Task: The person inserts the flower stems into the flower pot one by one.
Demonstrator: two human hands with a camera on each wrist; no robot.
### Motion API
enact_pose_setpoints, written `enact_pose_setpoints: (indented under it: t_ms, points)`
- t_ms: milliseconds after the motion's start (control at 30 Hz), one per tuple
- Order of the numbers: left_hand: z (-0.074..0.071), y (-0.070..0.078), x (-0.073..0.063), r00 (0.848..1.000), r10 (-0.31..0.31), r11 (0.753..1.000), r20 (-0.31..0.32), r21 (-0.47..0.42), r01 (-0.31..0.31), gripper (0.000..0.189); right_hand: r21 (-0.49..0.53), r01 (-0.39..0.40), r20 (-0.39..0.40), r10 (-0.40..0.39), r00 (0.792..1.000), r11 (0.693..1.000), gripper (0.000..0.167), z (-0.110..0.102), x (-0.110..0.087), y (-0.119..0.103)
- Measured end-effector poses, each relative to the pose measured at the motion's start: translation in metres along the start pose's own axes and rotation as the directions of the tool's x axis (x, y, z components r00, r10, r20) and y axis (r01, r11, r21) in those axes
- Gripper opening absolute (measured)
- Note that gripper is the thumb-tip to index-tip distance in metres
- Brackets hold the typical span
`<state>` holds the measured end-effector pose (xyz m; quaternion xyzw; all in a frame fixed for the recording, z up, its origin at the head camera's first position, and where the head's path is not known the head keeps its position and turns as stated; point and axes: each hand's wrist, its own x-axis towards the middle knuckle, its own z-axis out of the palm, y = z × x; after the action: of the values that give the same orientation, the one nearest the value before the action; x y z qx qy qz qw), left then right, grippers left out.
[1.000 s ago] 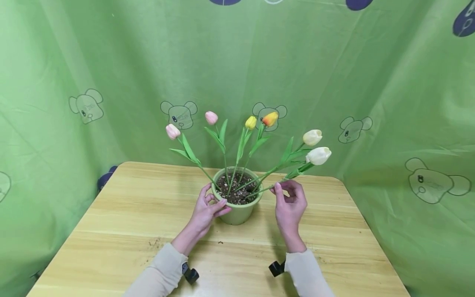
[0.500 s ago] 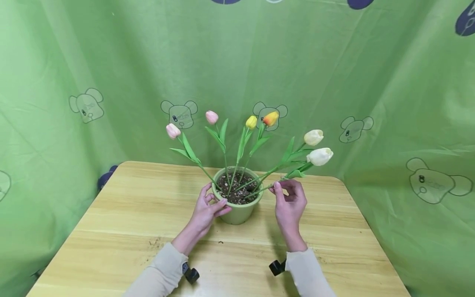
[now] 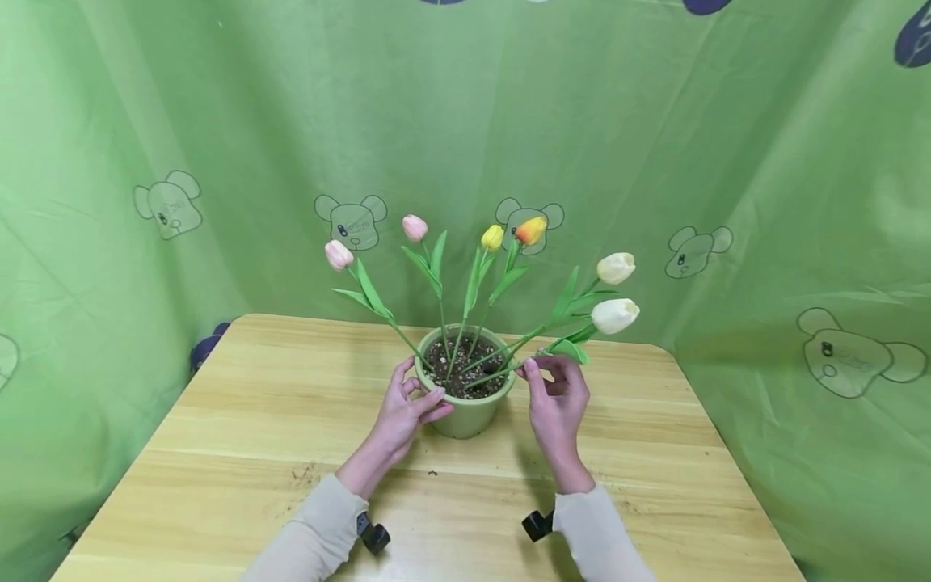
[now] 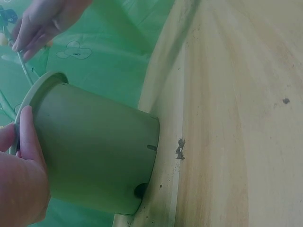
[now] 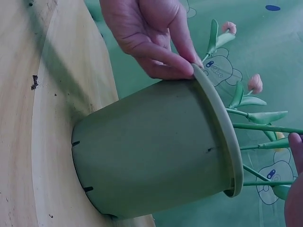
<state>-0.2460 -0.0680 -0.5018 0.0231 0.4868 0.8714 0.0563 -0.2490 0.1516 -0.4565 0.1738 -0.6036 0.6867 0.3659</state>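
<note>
A green flower pot full of dark soil stands on the table. My left hand grips its rim at the left front, thumb on the near side, as the right wrist view also shows. At the pot's right, my right hand pinches the stem of the lower white tulip, whose lower end meets the soil. Another white tulip leans right just above it. Two pink tulips, a yellow tulip and an orange-yellow tulip also rise from the soil.
The wooden table carries scattered soil crumbs in front of the pot. A green curtain with printed bear heads hangs behind and along both sides. Drain slots show low on the pot's wall.
My right hand has moved slightly left toward the pot with the lower white tulip, whose bloom shifted left and slightly down. The left hand keeps its hold on the rim.
</note>
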Motion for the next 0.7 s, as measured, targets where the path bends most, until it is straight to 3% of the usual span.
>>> enact_pose_setpoints:
  t_ms: [267,433,700]
  points:
    - [0.000,0.000,0.000,1.000,0.002,1.000,-0.007,0.003,-0.002,0.090,-0.105,0.095,0.108,-0.083,0.991,0.990,0.017,0.005,0.001,0.001]
    - [0.000,0.000,0.000,1.000,0.000,1.000,-0.002,0.003,0.000,0.089,-0.213,0.124,0.121,-0.100,0.988,0.969,0.017,0.009,0.000,-0.001]
    - [0.000,0.001,-0.001,1.000,0.003,1.000,-0.005,0.000,-0.003,0.088,-0.213,0.139,0.164,-0.105,0.981,0.967,0.017,0.014,-0.001,0.000]
